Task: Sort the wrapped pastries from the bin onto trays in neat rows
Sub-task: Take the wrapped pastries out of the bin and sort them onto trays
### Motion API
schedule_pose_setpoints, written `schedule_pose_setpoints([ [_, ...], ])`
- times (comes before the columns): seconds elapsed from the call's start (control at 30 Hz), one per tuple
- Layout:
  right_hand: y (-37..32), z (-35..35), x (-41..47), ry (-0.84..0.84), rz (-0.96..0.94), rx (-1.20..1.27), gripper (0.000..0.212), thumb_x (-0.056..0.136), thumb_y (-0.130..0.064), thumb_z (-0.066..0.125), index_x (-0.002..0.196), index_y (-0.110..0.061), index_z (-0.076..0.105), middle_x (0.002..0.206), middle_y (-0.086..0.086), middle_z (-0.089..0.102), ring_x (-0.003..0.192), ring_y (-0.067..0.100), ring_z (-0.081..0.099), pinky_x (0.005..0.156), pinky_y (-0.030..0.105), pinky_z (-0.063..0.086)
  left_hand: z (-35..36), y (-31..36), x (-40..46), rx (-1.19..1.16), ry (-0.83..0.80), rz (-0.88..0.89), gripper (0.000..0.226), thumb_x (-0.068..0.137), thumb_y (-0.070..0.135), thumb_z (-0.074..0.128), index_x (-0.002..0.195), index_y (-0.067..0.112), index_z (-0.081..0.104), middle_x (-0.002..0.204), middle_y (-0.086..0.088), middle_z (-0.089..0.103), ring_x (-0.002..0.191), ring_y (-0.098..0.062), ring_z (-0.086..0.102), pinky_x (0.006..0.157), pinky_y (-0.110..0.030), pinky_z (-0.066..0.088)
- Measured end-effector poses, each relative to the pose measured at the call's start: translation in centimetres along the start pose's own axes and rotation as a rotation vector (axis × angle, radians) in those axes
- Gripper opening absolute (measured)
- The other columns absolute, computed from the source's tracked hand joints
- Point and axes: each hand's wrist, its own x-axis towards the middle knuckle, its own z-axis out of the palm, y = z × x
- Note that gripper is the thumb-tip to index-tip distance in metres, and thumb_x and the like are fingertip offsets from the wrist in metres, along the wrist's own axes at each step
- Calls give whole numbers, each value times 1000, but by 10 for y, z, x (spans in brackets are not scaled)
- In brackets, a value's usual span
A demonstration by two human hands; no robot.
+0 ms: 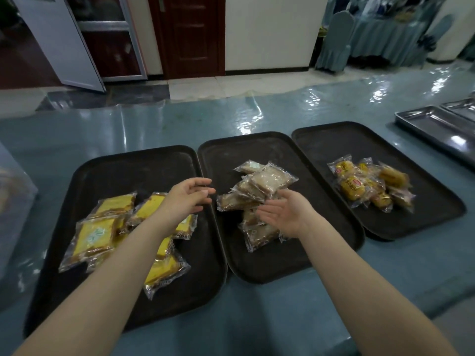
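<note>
Both forearms reach in from the lower frame; the left hand (pixel 189 195) hovers over the left tray (pixel 108 173), the right hand (pixel 285 213) over the middle tray (pixel 257 150), palm turned inward. Fingers of both are spread and grip nothing. Wrapped pastries lie sorted by kind but heaped: yellow cakes (pixel 95 235) at left, brown slices (pixel 267 179) at centre, small yellow rolls (pixel 370 183) on the right tray (pixel 359 134). Judged step: sorting is done and rows are not yet formed. Next, the brown heap needs spreading flat.
</note>
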Motion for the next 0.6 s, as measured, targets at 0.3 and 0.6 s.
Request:
schedule_pose_setpoints([
  [0.3, 51, 115, -46, -251, 11, -163, 31, 97, -24, 45, 120, -6, 56, 109, 16, 70, 100, 33, 66, 75, 45, 55, -87, -5, -57, 21, 61, 130, 25, 93, 16, 54, 113, 29, 60, 100, 13, 71, 90, -4, 67, 80, -29, 52],
  [0.6, 148, 312, -104, -531, -12, -345, 26, 97, -23, 43, 112, -11, 60, 102, 12, 72, 90, 29, 69, 77, 41, 55, -284, -7, -163, -9, 335, 316, 24, 89, -1, 54, 103, 18, 61, 90, 5, 70, 74, 3, 64, 62, -7, 43],
])
